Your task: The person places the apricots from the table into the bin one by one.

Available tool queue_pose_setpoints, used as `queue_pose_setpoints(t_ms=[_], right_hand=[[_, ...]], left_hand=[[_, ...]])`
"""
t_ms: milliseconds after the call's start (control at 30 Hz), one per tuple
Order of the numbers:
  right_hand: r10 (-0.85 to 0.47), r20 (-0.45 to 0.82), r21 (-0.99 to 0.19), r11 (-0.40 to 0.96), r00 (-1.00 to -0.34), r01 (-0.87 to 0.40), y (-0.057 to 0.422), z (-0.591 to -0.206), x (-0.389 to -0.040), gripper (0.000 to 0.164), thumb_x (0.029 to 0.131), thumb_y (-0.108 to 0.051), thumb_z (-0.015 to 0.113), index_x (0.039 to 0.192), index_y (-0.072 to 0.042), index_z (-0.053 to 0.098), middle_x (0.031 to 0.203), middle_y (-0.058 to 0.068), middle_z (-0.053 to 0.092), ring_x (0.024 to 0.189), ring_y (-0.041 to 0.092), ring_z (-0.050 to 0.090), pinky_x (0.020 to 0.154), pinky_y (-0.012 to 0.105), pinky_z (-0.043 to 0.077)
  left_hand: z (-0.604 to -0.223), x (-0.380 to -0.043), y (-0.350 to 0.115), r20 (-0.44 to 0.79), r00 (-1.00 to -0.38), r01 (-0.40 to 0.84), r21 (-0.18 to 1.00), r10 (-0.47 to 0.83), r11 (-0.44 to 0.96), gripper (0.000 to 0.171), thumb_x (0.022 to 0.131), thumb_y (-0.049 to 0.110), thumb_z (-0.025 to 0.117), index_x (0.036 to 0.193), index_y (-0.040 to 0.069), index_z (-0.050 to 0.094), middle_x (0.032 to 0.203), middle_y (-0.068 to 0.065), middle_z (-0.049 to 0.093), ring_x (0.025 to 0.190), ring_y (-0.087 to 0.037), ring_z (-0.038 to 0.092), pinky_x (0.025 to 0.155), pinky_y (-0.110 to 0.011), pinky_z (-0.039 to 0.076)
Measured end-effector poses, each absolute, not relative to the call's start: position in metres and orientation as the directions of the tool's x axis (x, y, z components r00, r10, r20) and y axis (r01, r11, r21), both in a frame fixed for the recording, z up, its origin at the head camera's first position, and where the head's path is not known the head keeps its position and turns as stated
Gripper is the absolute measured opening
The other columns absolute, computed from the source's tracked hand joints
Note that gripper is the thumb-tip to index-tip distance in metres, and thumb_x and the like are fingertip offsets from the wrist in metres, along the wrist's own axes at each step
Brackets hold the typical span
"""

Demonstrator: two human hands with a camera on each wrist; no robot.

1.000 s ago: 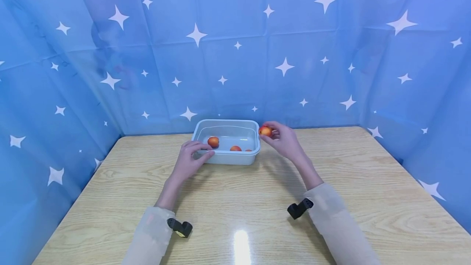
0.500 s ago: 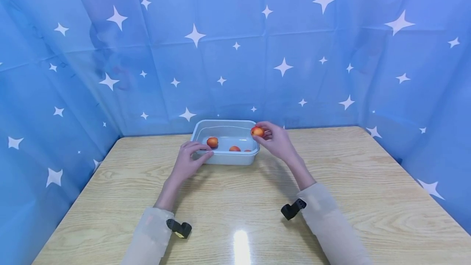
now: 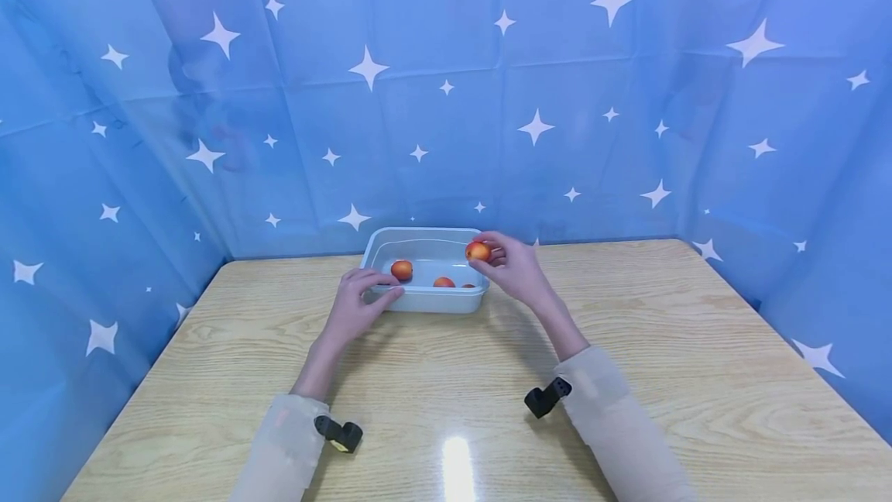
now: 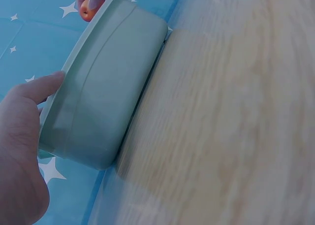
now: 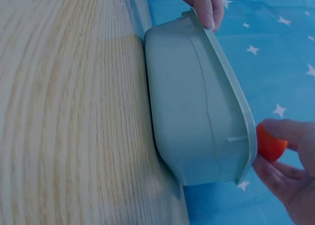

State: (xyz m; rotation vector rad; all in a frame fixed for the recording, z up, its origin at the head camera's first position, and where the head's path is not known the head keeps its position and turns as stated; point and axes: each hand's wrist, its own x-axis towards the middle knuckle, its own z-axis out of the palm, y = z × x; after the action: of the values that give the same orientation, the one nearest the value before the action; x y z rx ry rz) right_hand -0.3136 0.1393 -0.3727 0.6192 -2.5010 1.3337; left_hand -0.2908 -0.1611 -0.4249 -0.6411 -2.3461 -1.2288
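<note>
A pale blue-green plastic tub (image 3: pixel 432 300) stands upright on the wooden table near its back edge. My left hand (image 3: pixel 354 305) pinches the tub's near-left rim, with the thumb on the outside of the wall, as the left wrist view shows. Between thumb and fingers my right hand (image 3: pixel 517 268) holds a small red-orange fruit (image 3: pixel 478 252) over the tub's right end. Inside the tub, one similar fruit (image 3: pixel 401 269) lies at the left. Two more, one near the middle (image 3: pixel 444 283), are partly hidden by the front wall.
The wooden table (image 3: pixel 432 378) extends in front of the tub and to both sides. A blue curtain (image 3: pixel 446 138) with white stars hangs right behind the table's back edge. Black wrist cameras sit on both sleeves.
My right hand has moved left with the fruit, from beside the tub's right rim to over its right end. The left hand stays on the rim.
</note>
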Motion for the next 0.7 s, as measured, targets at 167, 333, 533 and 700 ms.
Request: queue_pose_setpoints(t_ms=[167, 333, 533, 700], right_hand=[[-0.275, 0.378, -0.728, 0.501, -0.884, -0.467, 0.134, -0.373, -0.313, 0.039, 0.090, -0.011, 0.078, 0.126, -0.004, 0.065, 0.115, 0.015, 0.068, 0.092, 0.026, 0.067, 0.082, 0.036, 0.059], [-0.290, 0.389, -0.702, 0.522, -0.874, -0.485, 0.130, -0.375, -0.312, 0.039, 0.089, -0.010, 0.078, 0.125, -0.004, 0.066, 0.113, 0.014, 0.067, 0.090, 0.026, 0.066, 0.081, 0.037, 0.058], [-0.310, 0.410, -0.646, 0.566, -0.858, -0.512, 0.127, -0.379, -0.313, 0.038, 0.088, -0.012, 0.080, 0.123, -0.005, 0.068, 0.111, 0.014, 0.067, 0.091, 0.028, 0.062, 0.081, 0.042, 0.057], [-0.320, 0.398, -0.621, 0.596, -0.860, -0.509, 0.126, -0.381, -0.312, 0.038, 0.088, -0.013, 0.080, 0.124, -0.006, 0.069, 0.114, 0.014, 0.066, 0.096, 0.031, 0.061, 0.083, 0.043, 0.056]], left_hand=[[-0.425, -0.289, -0.161, 0.546, -0.813, 0.565, 0.657, 0.201, 0.500, 0.014, 0.090, 0.022, 0.079, 0.100, 0.011, 0.078, 0.099, -0.003, 0.073, 0.109, -0.027, 0.058, 0.117, -0.052, 0.024], [-0.424, -0.289, -0.161, 0.548, -0.812, 0.567, 0.656, 0.202, 0.499, 0.014, 0.090, 0.021, 0.079, 0.100, 0.011, 0.078, 0.099, -0.003, 0.073, 0.109, -0.027, 0.058, 0.117, -0.051, 0.024], [-0.425, -0.289, -0.161, 0.543, -0.815, 0.563, 0.656, 0.203, 0.502, 0.015, 0.090, 0.022, 0.079, 0.101, 0.011, 0.078, 0.100, -0.004, 0.073, 0.110, -0.027, 0.059, 0.118, -0.051, 0.024], [-0.425, -0.290, -0.162, 0.547, -0.811, 0.568, 0.653, 0.207, 0.501, 0.015, 0.090, 0.022, 0.079, 0.101, 0.011, 0.078, 0.100, -0.004, 0.074, 0.110, -0.027, 0.059, 0.118, -0.052, 0.023]])
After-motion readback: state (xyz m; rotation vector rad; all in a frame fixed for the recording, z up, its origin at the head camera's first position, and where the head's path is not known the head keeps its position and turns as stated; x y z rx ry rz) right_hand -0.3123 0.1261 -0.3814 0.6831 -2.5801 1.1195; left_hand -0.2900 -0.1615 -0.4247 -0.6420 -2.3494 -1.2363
